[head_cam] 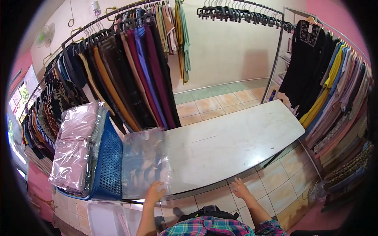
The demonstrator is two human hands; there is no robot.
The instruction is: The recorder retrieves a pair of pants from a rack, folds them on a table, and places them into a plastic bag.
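Note:
My left hand [154, 193] is at the front edge of the table, over the near corner of a clear plastic bag layer [144, 159]. Its fingers are apart, and whether they touch the plastic is hard to tell. In front of the table's edge, my right hand [241, 189] hangs in the air with spread fingers and holds nothing. The clear bags lie flat on the white tabletop [224, 147], beside a blue perforated plastic basket [110, 165]. Folded garments in clear plastic [75, 141], the top one pink, are piled in the basket above its rim.
Clothes racks with trousers [133, 76] and shirts stand behind the table and at left. Black hangers [236, 14] hang on a rail at the back. A black embroidered top [307, 59] leads another rack at right. A translucent plastic bin [106, 218] sits on the tiled floor.

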